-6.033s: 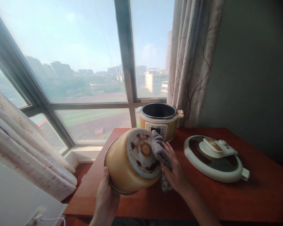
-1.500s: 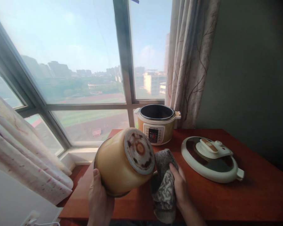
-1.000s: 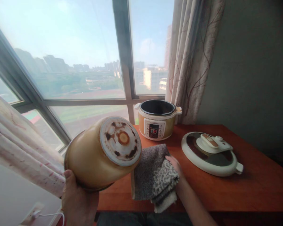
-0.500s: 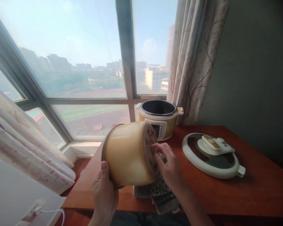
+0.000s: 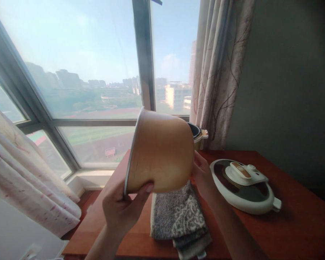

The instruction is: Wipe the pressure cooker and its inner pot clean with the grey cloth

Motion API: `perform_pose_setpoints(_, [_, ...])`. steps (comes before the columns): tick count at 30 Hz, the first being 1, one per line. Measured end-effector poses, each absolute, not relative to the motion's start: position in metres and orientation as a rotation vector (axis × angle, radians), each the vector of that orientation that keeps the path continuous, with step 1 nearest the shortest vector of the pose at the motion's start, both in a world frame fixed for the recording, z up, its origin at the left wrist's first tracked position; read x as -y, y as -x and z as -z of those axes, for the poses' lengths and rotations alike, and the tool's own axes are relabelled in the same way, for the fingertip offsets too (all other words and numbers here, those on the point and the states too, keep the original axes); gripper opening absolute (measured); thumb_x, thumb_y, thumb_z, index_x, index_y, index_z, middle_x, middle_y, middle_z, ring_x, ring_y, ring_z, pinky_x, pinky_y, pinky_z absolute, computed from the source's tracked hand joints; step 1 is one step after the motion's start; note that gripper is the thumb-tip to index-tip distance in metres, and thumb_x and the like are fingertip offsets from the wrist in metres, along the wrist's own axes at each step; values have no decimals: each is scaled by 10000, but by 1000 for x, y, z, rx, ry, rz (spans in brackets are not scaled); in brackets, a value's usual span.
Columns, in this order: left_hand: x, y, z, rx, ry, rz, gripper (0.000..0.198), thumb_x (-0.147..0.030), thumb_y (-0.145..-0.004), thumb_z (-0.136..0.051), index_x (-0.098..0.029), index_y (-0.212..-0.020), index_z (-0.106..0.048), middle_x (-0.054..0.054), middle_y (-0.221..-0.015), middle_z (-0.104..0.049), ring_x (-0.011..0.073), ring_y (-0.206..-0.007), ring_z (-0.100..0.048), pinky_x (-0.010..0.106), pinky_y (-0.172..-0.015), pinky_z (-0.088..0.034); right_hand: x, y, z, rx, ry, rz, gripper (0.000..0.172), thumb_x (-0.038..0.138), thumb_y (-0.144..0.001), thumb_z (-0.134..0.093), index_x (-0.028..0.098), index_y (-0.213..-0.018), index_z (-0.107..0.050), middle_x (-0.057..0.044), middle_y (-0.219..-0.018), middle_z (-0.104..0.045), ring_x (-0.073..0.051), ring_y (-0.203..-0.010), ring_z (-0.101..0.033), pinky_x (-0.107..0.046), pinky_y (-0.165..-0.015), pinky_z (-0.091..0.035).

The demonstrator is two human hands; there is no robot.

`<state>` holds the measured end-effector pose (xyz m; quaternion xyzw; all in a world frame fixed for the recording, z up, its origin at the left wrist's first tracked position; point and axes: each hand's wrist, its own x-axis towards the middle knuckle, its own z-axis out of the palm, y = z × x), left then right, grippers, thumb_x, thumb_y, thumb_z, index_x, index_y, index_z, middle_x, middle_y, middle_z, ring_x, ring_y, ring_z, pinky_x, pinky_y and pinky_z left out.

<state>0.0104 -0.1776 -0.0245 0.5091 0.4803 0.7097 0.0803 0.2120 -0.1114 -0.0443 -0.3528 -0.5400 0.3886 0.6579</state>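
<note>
Tilted on its side in the air is a gold-coloured inner pot [image 5: 162,155], its silver rim facing left and its base facing right. My left hand [image 5: 124,207] is closed on the pot's lower rim, the thumb lying along the outer wall. Against the base rests my right hand [image 5: 203,171], its fingers partly hidden by the pot. Below the pot a folded grey patterned towel [image 5: 180,218] lies on the table. Behind it stands the cooker body [image 5: 197,139], mostly covered from view by the pot.
A round cooker lid [image 5: 242,186] with a white rim and handle lies at the right of the reddish-brown wooden table [image 5: 295,216]. Beyond the table are a large window [image 5: 94,144] and curtains [image 5: 219,79]. A wall socket [image 5: 31,251] shows at the lower left.
The inner pot has moved up and right and turned, hiding its base and most of the cooker body. My left hand has shifted along the rim; more of the towel shows.
</note>
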Motion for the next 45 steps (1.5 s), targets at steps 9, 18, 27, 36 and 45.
perform_pose_setpoints(9, [102, -38, -71, -1107, -2774, -1489, 446, -515, -846, -653, -195, -572, -505, -46, -511, -415, 97, -501, -378, 232, -567, -308, 48, -283, -21, 1239, 706, -970, 157, 372, -736, -727, 223, -718, -680, -24, -833, -717, -192, -823, -652, -296, -665, -494])
perform_pose_setpoints(18, [-2, -70, -92, -1153, -3326, -874, 419, -561, -955, -509, -191, -793, -621, 34, -694, -665, 203, -660, -652, 269, -574, -268, -12, -327, -57, 970, 1022, -871, 358, 448, -928, -520, 180, -735, -660, -5, -619, -610, -111, -529, -552, -233, -494, -400])
perform_pose_setpoints(27, [-30, -74, -79, -1126, -3502, -519, 282, -456, -962, -541, -218, -902, -678, 62, -821, -751, 229, -760, -711, 288, -548, -284, -40, -302, -84, 1108, 1330, -642, 204, 151, -739, -734, 214, -781, -544, 34, -605, -560, -115, -510, -512, -221, -468, -393])
perform_pose_setpoints(36, [-56, -59, -85, -1298, -3280, -787, 383, -597, -870, -603, -227, -839, -697, 38, -868, -733, 223, -797, -674, 281, -608, -348, -58, -293, -73, 1000, 1336, -606, 151, 129, -736, -606, 222, -732, -488, 55, -537, -411, -111, -502, -413, -220, -458, -357])
perform_pose_setpoints(45, [-84, -52, -83, -1098, -2751, -1562, 254, -405, -929, -557, -206, -895, -710, 71, -1063, -710, 229, -1085, -617, 365, -1012, -427, -65, -299, -64, 997, 1327, -606, 324, 106, -714, -558, 199, -1025, -556, 64, -627, -444, -103, -516, -434, -216, -491, -422])
